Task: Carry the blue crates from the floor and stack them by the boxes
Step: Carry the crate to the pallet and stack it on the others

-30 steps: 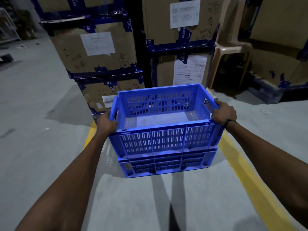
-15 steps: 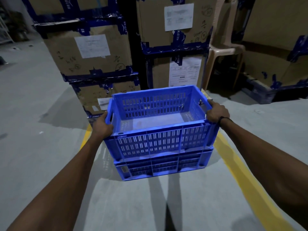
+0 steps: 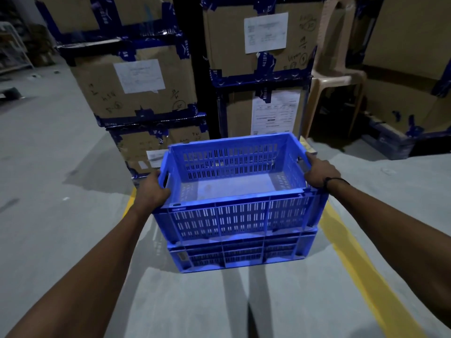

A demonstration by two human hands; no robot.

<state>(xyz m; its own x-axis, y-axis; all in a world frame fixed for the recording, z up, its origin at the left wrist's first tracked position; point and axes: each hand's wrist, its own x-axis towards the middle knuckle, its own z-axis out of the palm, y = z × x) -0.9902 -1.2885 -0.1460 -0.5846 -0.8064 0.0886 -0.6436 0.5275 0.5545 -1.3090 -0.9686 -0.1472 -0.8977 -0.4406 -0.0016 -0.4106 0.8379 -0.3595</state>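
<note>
So the person's got both hands on the upper blue crate (image 3: 234, 191), dead center of the view. The left hand (image 3: 152, 191) is wrapped around the handle cutout on the crate's 9 o'clock end, fingers curled over the rim. The right hand (image 3: 321, 172) is clamped on the handle at the 3 o'clock end, and there's a thin dark band (image 3: 335, 180) on that wrist. The crate is empty, with slotted walls and a pale floor inside.

It's sitting right over a second blue crate (image 3: 240, 254), which is on the concrete floor (image 3: 48, 215). Can't really tell if the top one is fully seated or just resting on the rim; it looks a touch skewed against the bottom one.

Up at 12 o'clock, just behind the crates, are stacked cardboard boxes (image 3: 136, 81) with blue tape and paper labels, in two columns with a dark gap between. At about 1 o'clock a beige plastic chair (image 3: 336, 79) is wedged between box stacks. A yellow floor line (image 3: 361, 276) runs from beside the crates toward 5 o'clock.
</note>
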